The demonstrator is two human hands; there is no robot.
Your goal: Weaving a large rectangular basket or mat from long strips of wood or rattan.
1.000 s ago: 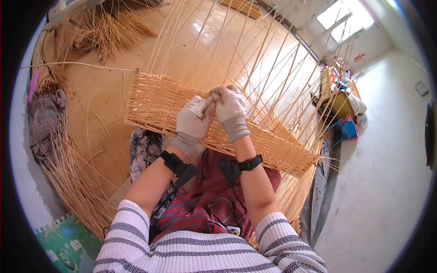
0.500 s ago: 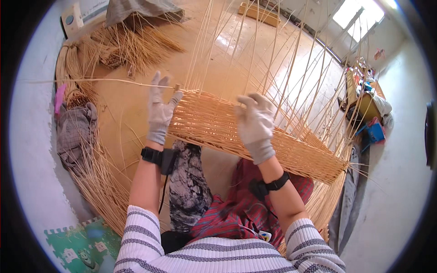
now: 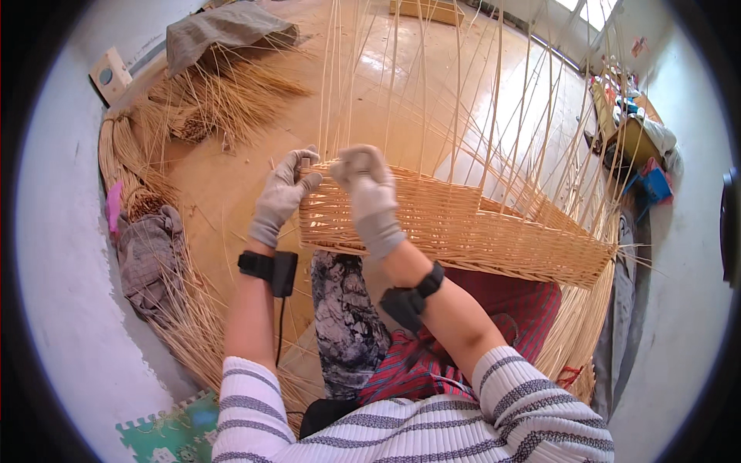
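A long wicker basket (image 3: 440, 212) with thin upright stakes (image 3: 458, 108) rising from its rim lies across in front of me. My left hand (image 3: 278, 202), in a pale work glove, is closed around its left corner, fingers beside a short wooden corner post (image 3: 306, 163). Just right of that, my right hand (image 3: 370, 199), gloved too, is curled into a fist at the top edge. Motion smears its fingers a little, and whatever they hold is hidden. The woven wall stands higher at the left than farther right.
Bundles of loose wicker rods (image 3: 231, 96) lie far left, partly under a grey cloth (image 3: 224, 31). More rods (image 3: 567, 336) lie at right beneath the basket. A dark crumpled cloth (image 3: 150, 258) is at left. A blue container (image 3: 656, 184) stands by the right wall.
My right hand has moved left along the rim towards the corner and curled up. The left hand's spread fingers have closed at the corner. The long strand stretching left no longer shows there.
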